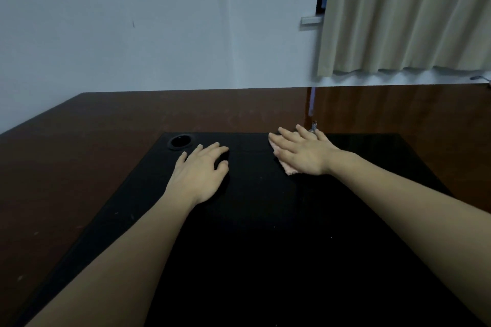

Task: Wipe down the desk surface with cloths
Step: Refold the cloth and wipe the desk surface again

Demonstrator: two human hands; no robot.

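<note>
My right hand (301, 152) lies flat with straight fingers on a pink cloth (290, 169), pressing it onto the black panel (252, 220) of the desk near its far edge. Only the cloth's edges show beside and below the palm. My left hand (200, 172) rests on the black panel to the left, fingers slightly bent. No cloth shows under it; whether a dark one lies beneath I cannot tell. The brown wooden desk surface (79, 154) surrounds the panel on the left and far sides.
A round cable hole (181, 141) sits at the panel's far left corner, just beyond my left hand. A white wall stands behind the desk. A beige curtain (403, 13) hangs at the upper right, above the desk's far edge.
</note>
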